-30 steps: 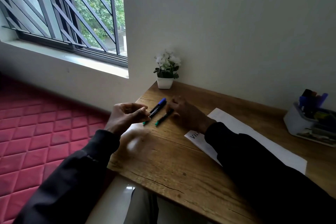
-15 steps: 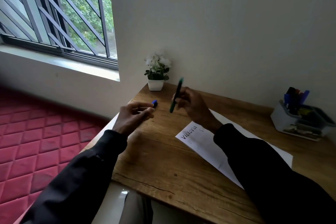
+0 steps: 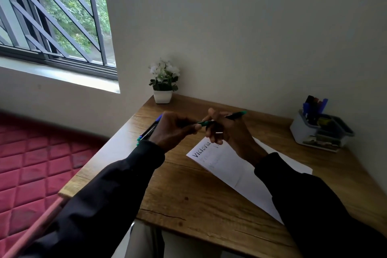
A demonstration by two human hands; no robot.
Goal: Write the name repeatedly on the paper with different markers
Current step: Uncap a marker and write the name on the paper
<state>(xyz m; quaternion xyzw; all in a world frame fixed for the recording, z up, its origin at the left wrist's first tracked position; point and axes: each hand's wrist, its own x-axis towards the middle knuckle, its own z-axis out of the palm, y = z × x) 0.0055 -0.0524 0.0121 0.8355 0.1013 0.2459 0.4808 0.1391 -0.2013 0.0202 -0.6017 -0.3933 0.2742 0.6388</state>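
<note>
At the far left a barred window looks onto green leaves, and below it lies a red quilted mat. On the wooden desk, two markers – one with a blue cap – lie side by side near the left edge, partly hidden behind the left hand. That hand is curled, its fingertips pinching the near end of a green marker held above the desk. A small white pot of white flowers stands at the back corner against the wall. The right hand grips the same green marker further along its barrel, fingers wrapped round it – its green far end pokes out to the right. Beneath the hands lies the white paper, with "Victoria" written at its near-left corner and a second word half hidden. At the right stands a grey organiser holding more markers
</note>
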